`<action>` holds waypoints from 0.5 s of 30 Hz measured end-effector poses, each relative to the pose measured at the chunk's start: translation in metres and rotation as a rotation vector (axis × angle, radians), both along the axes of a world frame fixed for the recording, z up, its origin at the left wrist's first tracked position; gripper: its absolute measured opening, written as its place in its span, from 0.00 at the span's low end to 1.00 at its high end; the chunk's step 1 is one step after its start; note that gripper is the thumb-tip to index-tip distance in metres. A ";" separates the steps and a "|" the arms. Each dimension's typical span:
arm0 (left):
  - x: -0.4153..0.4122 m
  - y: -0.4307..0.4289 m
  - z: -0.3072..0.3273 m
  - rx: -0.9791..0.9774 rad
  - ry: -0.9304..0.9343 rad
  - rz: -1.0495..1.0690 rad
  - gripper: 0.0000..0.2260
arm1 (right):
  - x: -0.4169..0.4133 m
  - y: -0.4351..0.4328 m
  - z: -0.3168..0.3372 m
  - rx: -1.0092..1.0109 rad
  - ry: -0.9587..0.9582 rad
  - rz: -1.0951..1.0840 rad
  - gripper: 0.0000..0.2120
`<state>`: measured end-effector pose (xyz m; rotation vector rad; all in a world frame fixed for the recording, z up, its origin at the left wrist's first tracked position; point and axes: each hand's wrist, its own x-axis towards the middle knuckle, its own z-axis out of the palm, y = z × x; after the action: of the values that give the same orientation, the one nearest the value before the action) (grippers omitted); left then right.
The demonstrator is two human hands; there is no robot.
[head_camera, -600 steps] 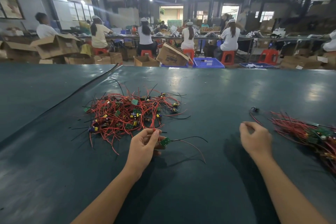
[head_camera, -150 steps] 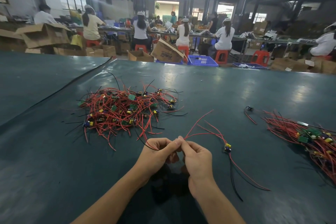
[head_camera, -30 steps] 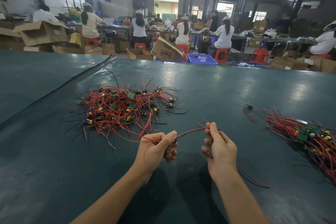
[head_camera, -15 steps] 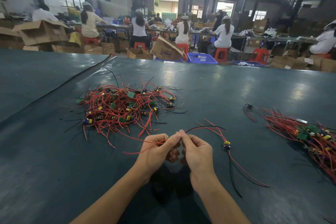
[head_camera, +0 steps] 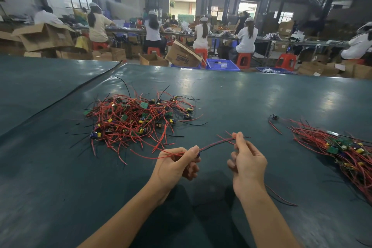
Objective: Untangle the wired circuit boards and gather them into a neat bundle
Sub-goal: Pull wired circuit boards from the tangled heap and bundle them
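Dark green table (head_camera: 261, 96) runs toward a crowded workshop. Both hands pinch one strand of red-and-black leads (head_camera: 215, 144), stretched left-to-right between them. The left hand (head_camera: 177, 165) holds one end and the right hand (head_camera: 249, 163) holds the free tips. The tangled pile (head_camera: 138, 119) lies ahead-left, nearer the left hand. The neat bundle (head_camera: 346, 151) sits well to the right (the right hand's side). A tipped carton (head_camera: 183, 55) shows upside-down lettering that is not surely readable.

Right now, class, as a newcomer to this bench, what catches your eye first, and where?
First, the tangled heap of red and black wires with green circuit boards, left of centre on the dark green table. Next, in front, the left hand and right hand pinch a red and black wire strand stretched between them. A straighter bundle of the same wired boards lies at the right edge.
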<state>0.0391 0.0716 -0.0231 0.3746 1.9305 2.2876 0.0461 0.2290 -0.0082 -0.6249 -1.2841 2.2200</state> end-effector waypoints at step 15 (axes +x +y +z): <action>0.000 0.001 -0.003 -0.055 0.043 0.060 0.17 | 0.018 -0.043 -0.003 0.369 -0.075 0.374 0.13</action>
<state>0.0392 0.0731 -0.0260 0.3675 2.0478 2.2757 0.0644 0.1861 -0.0114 -0.3485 -1.9210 2.1639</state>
